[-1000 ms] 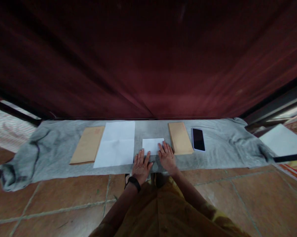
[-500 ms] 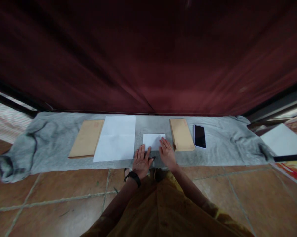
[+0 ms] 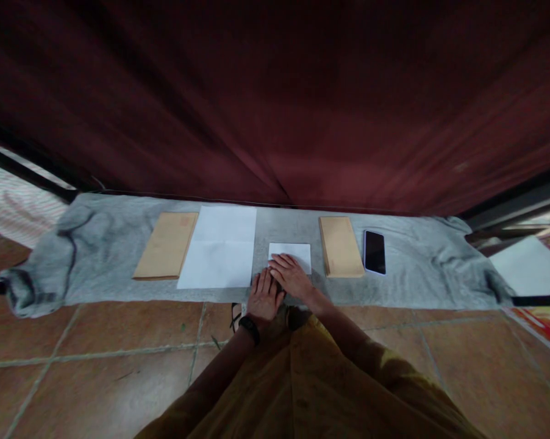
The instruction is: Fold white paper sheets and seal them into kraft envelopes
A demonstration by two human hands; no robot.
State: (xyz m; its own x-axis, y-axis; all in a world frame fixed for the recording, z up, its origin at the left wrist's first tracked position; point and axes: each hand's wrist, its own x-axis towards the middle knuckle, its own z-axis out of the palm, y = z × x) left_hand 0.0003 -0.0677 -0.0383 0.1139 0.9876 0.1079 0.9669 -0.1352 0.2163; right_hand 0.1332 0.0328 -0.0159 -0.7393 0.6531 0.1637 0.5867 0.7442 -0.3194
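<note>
The right hand [image 3: 291, 277] has just swept leftward over the small white paper [image 3: 301, 251], so its fingertips now reach the paper's left edge and meet the left hand [image 3: 263, 296]. With the right part of the paper uncovered, the sweep looks like a smoothing stroke rather than a lift; the paper lies flat under the right grip, on the grey cloth [image 3: 421, 262] covering the table.

The right grip is spread flat, palm down, fingers nearly straight and close together, pinching nothing. Its forearm slants in from the lower right, the wrist turned so the fingers point left and away from the body. The left grip is also flat and unclosed, fingers pointing away from the body, by the paper's near left corner; whether it presses on that corner is hidden by the right fingers. A black wristband [image 3: 249, 329] circles the left wrist.

Left of the left grip lies a large white sheet [image 3: 219, 247], with a brown envelope pile [image 3: 166, 247] beyond it. Right of the right grip are a narrower stack of brown envelopes [image 3: 342, 247] and, farther right, a phone [image 3: 374, 252].
</note>
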